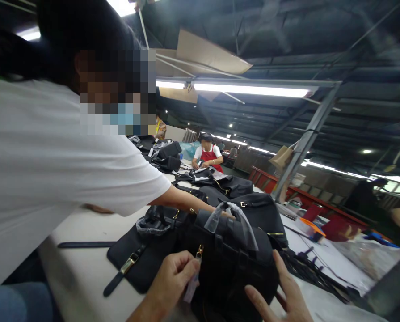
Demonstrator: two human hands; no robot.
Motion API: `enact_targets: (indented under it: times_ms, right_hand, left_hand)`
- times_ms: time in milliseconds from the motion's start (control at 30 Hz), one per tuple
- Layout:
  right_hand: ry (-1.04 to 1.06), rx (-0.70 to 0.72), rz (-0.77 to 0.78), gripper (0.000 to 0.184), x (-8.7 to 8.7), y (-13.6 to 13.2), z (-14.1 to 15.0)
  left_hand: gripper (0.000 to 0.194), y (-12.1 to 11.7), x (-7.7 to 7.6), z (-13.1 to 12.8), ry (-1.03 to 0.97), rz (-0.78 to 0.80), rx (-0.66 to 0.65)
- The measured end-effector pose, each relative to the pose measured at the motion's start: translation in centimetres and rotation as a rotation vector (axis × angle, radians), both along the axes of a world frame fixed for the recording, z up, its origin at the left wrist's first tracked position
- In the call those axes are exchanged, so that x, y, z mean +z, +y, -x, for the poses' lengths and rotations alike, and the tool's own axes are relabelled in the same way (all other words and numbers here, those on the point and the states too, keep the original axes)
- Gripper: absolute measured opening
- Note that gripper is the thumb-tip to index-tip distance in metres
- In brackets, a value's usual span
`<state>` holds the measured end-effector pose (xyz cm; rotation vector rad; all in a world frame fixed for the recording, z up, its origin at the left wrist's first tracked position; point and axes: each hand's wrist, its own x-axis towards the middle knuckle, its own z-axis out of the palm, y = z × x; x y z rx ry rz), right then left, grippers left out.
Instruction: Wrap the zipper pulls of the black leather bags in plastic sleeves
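A small pale tag [191, 287] is pinched by the left hand [173, 279] below the gold clasp [200, 251], while the black leather handbag [229, 268], lying on the white worktable [75, 277], is steadied by the widely spread right hand [285, 290]; its plastic-wrapped handles [231, 221] are reached by a co-worker's forearm [183, 197].

There are two hands up close, one left hand [171, 281] and one right hand [285, 290]. One black bag [229, 264] sits between them, and one small tag [191, 286] is in the left hand. The bag has two handles [243, 221] in clear wrap. One black strap [86, 244] lies on the table [79, 286]. Two other people are easy to see: one person in a white shirt [52, 156] and one person in a red apron [208, 154].
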<state>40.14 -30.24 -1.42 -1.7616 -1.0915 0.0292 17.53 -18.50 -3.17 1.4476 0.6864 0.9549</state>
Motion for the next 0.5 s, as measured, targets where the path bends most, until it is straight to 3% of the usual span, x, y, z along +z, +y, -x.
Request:
enact_targets:
  times_ms: [67,200,333,400,500]
  right_hand:
    - [-0.002,0.031,0.014,0.095,-1.0,0.6,0.7]
    - [-0.034,-0.040,-0.008,0.084,-1.3,1.0,2.2]
    - [-0.089,-0.084,0.010,0.081,-0.9,1.0,2.3]
    - [-0.096,-0.072,0.012,0.080,-1.1,1.1,2.0]
    - [-0.108,-0.086,0.010,0.081,-2.1,1.3,1.3]
  left_hand:
    - [0.046,0.3,-0.4,1.2,-0.007,-0.037,0.053]
    - [0.035,1.8,-1.2,3.1,-0.004,-0.101,0.349]
    - [0.028,2.3,-1.8,2.8,0.052,-0.084,0.296]
    - [0.025,2.3,-2.1,2.1,0.021,-0.103,0.340]
    - [0.036,2.8,-2.7,1.2,-0.074,-0.077,0.371]
